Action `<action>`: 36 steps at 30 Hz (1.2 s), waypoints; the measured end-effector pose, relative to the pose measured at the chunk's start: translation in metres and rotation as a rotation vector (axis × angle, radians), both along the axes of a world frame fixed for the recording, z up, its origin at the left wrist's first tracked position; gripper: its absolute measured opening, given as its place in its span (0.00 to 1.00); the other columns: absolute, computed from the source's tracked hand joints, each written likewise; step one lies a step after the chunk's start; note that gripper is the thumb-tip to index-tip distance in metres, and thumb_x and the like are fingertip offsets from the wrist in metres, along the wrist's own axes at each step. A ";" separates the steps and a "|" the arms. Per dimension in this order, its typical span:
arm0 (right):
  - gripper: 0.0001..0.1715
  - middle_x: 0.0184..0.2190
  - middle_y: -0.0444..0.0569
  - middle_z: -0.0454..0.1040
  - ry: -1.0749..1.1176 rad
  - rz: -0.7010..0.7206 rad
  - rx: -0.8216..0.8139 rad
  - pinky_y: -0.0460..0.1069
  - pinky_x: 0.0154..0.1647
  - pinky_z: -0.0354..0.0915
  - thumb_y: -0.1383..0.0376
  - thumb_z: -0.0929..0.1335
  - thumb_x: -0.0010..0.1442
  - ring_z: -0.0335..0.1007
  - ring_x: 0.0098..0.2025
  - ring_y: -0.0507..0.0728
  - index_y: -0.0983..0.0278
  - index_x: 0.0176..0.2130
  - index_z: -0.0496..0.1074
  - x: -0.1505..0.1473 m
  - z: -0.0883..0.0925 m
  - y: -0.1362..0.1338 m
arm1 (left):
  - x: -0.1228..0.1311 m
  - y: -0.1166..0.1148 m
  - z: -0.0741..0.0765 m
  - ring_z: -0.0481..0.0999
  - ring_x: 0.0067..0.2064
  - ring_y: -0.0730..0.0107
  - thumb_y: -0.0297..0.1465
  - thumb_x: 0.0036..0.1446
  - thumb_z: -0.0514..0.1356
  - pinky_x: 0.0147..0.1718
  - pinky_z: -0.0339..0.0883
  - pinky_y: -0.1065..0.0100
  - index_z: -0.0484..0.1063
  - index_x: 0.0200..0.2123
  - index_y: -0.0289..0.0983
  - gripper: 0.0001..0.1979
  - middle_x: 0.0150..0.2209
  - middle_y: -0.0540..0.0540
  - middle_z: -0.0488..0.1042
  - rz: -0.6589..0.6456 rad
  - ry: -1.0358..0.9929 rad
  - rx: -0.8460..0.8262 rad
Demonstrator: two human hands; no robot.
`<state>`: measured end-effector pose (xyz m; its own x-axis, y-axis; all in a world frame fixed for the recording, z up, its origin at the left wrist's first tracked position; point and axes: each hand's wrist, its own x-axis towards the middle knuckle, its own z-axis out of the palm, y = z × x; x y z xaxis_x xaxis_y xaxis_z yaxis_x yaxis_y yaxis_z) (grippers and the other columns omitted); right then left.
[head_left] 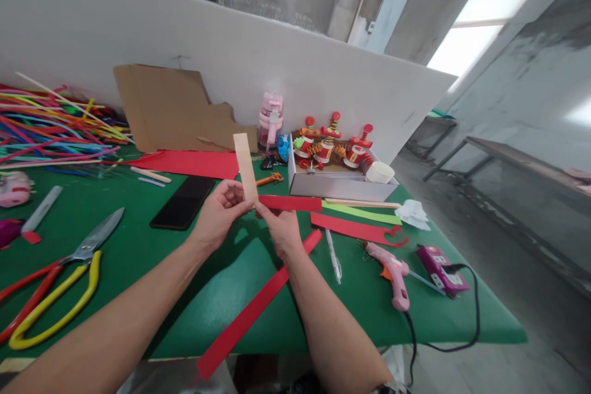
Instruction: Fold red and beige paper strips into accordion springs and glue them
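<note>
My left hand [224, 206] pinches the lower end of a flat beige strip [245, 166], which looks like thin wood or card and stands almost upright. Against its foot, my right hand [279, 225] has its fingers closed on a red paper strip [295, 203] that points to the right. The two strips meet at my fingertips; whether they are joined is hidden. A longer red strip [252, 308] runs slantwise beneath my right forearm and past the table's front edge. Right of my right hand lie a white pen [333, 255] and a red strip with a heart cut-out [351, 228].
A pink glue gun [392, 271], its cord and a purple power block [443, 271] lie right. Large scissors [85, 252] and a black phone [183, 202] are left. Behind stand a box [341, 186] of red figures, a pink bottle [271, 120] and cardboard [161, 104].
</note>
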<state>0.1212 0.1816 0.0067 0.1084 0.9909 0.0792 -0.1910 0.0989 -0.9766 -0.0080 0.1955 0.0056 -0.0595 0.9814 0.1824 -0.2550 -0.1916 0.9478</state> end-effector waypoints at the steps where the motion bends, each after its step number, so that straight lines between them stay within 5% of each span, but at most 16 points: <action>1: 0.11 0.26 0.47 0.79 -0.019 -0.009 0.014 0.50 0.37 0.70 0.58 0.74 0.46 0.73 0.30 0.56 0.64 0.27 0.76 0.001 -0.001 0.000 | 0.000 0.000 0.000 0.73 0.32 0.71 0.35 0.39 0.73 0.35 0.68 0.68 0.70 0.36 0.38 0.22 0.29 0.53 0.74 -0.010 -0.006 -0.014; 9: 0.09 0.27 0.45 0.78 -0.083 -0.036 0.104 0.49 0.37 0.70 0.60 0.73 0.48 0.73 0.31 0.55 0.63 0.30 0.75 0.005 -0.004 0.004 | -0.001 -0.001 0.002 0.70 0.27 0.73 0.43 0.35 0.74 0.29 0.65 0.70 0.73 0.26 0.37 0.20 0.24 0.52 0.73 -0.033 0.042 -0.131; 13: 0.09 0.24 0.44 0.77 0.035 -0.054 0.022 0.49 0.35 0.71 0.60 0.73 0.48 0.72 0.27 0.54 0.63 0.29 0.75 0.002 -0.003 0.005 | -0.001 -0.002 0.005 0.70 0.26 0.72 0.45 0.34 0.75 0.27 0.64 0.70 0.72 0.25 0.37 0.22 0.23 0.52 0.73 0.005 0.028 -0.140; 21: 0.16 0.24 0.48 0.80 0.320 0.124 -0.141 0.49 0.35 0.73 0.60 0.78 0.41 0.76 0.25 0.54 0.66 0.30 0.78 0.000 -0.001 0.003 | 0.001 -0.002 0.002 0.71 0.28 0.73 0.44 0.36 0.74 0.28 0.65 0.71 0.72 0.27 0.37 0.21 0.26 0.52 0.73 0.038 0.061 -0.102; 30: 0.15 0.28 0.54 0.82 0.268 0.115 -0.156 0.53 0.37 0.75 0.59 0.78 0.42 0.79 0.30 0.58 0.67 0.29 0.80 0.000 -0.003 0.002 | 0.001 -0.001 0.003 0.71 0.26 0.72 0.41 0.35 0.74 0.28 0.65 0.70 0.72 0.26 0.38 0.19 0.25 0.52 0.73 0.025 0.026 -0.111; 36: 0.18 0.22 0.48 0.78 0.249 0.170 -0.196 0.50 0.36 0.73 0.57 0.79 0.40 0.74 0.25 0.53 0.68 0.28 0.79 0.001 -0.002 0.002 | 0.001 -0.002 0.003 0.70 0.26 0.73 0.40 0.39 0.73 0.28 0.64 0.71 0.73 0.26 0.37 0.16 0.24 0.52 0.73 0.042 0.074 -0.079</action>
<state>0.1224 0.1833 0.0052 -0.0676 0.9902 -0.1225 -0.4233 -0.1397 -0.8952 -0.0074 0.1934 0.0087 -0.0899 0.9899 0.1098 -0.1766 -0.1244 0.9764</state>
